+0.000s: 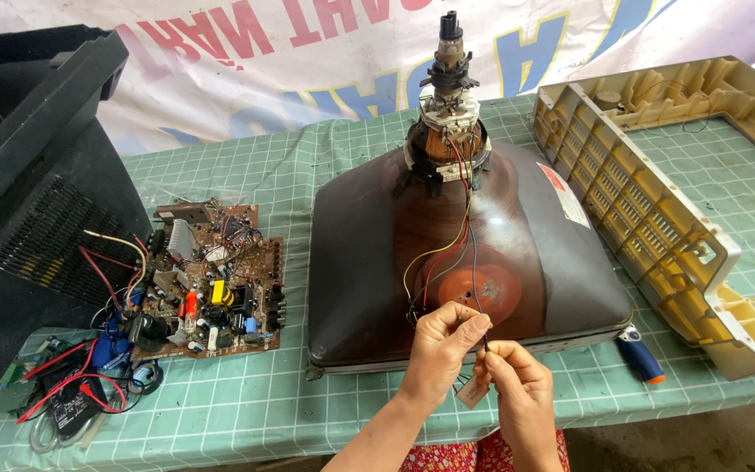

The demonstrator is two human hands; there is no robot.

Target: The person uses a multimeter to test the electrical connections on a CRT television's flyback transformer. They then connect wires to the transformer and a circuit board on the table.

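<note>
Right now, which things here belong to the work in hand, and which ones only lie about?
In hand:
left hand
right hand
coloured wires
small connector
picture tube

Lying about:
circuit board
black back cover
beige front frame
blue-handled tool
red leads

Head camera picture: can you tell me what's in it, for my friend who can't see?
Two bare hands, left hand and right hand, pinch thin coloured wires that run from the neck of a big dark picture tube lying face down on a green checked mat. A circuit board lies left, a cream plastic frame right.
</note>
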